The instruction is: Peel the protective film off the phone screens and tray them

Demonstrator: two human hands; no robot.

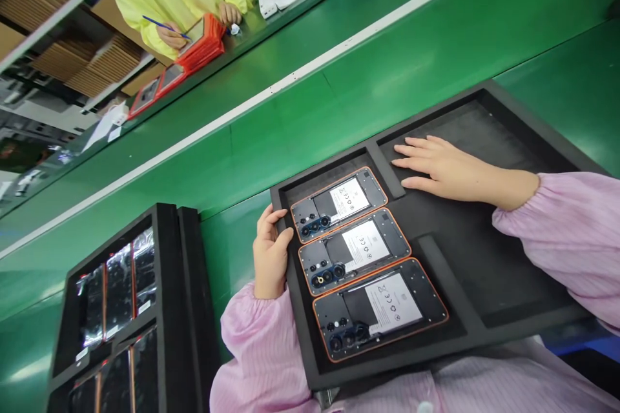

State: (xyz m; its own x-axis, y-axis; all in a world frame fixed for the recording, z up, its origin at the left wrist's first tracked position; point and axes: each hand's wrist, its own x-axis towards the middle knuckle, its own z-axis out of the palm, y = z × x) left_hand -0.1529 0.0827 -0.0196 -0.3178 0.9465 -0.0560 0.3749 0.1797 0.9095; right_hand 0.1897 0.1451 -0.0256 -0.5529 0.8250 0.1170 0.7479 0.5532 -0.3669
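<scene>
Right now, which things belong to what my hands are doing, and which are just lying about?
In hand: black tray, gripped by left hand, right hand flat inside; three open phones.
Lying about: second tray, co-worker's red stack, white device.

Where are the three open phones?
Head view: the phones lie side by side in the left compartment of the tray, beside the left hand on its edge; the right hand lies flat in the next compartment.
</scene>
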